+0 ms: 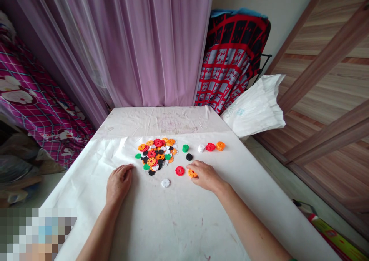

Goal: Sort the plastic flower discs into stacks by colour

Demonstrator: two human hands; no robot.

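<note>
My right hand (206, 175) has its thumb and fingers closed round an orange notched plastic disc (192, 173) on the table. A red disc (180, 171) lies just left of it, and a white disc (165, 183) is nearer to me. Loosely curled, my left hand (118, 183) rests on the cloth with nothing visible in it. Between and beyond my hands is a mixed heap of discs (151, 153) in orange, red, green, black and white. To its right stand small single-colour groups: green (185, 148), black (189, 157), white (201, 148), red (210, 147) and orange (220, 146).
A white cloth (173, 222) covers the table. A white plastic bag (256, 107) hangs at its far right corner. Purple curtains (150, 45) and a red-patterned draped cloth (223, 65) stand behind; wooden cabinet doors (325, 80) are at the right.
</note>
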